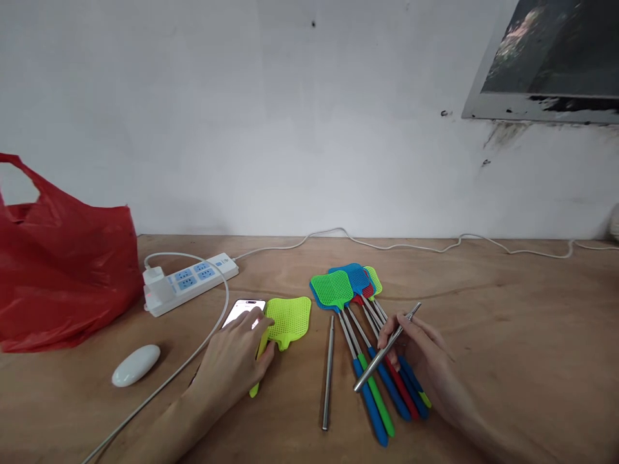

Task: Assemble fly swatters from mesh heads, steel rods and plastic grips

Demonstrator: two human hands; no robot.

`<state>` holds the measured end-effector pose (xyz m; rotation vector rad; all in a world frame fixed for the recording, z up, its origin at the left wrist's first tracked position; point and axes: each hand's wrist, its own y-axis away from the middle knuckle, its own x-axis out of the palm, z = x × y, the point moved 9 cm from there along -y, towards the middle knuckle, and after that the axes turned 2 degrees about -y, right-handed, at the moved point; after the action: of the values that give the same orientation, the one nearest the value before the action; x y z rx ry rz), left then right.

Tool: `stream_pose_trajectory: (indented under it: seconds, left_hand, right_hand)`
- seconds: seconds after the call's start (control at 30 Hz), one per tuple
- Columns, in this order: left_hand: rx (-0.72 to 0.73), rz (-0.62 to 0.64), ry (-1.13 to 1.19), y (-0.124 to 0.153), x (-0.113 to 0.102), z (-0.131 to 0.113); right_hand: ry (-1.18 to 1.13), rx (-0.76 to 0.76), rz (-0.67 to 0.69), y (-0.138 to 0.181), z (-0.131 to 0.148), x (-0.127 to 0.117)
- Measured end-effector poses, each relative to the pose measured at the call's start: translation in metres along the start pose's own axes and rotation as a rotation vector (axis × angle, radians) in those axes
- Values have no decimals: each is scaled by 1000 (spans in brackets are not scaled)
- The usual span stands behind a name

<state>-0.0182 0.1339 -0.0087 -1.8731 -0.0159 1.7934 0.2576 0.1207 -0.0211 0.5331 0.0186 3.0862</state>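
Note:
My left hand (236, 351) curls over a slim yellow handle (262, 344), with thumb and forefinger about it. Under its other fingers lies a phone (243, 309) with a lit screen, partly covered. A separate-looking lime-yellow fly swatter head (290, 319) lies flat beside those fingertips. My right hand (420, 351) grips a silver telescopic rod (382, 356), held tilted above a bunch of fly swatters. A second silver rod (329, 374) rests on the table between my hands. The assembled fly swatters (363, 367) have green, blue, red and yellow heads and coloured grips.
A white power strip (193, 283) with a plugged-in charger stands at the back left, its cable (203, 341) crossing the table. A red plastic bag (68, 277) and a white computer mouse (136, 365) are on the left. Another thin cord runs along the wall.

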Motion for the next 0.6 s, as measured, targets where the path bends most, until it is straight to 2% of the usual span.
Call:
stream_pose_trajectory:
  seconds: [0.1,0.2,0.6]
  left_hand:
    - [67,-85,100,-1,-12,-9]
    - [137,-98,249,0,-21,-21]
    - [214,135,655,8,-23,-57]
  right_hand:
    - [-43,27,42,0,-1,5]
    - [-81,29,79,0,1,10]
    - [-121,106,174,5,-14,22]
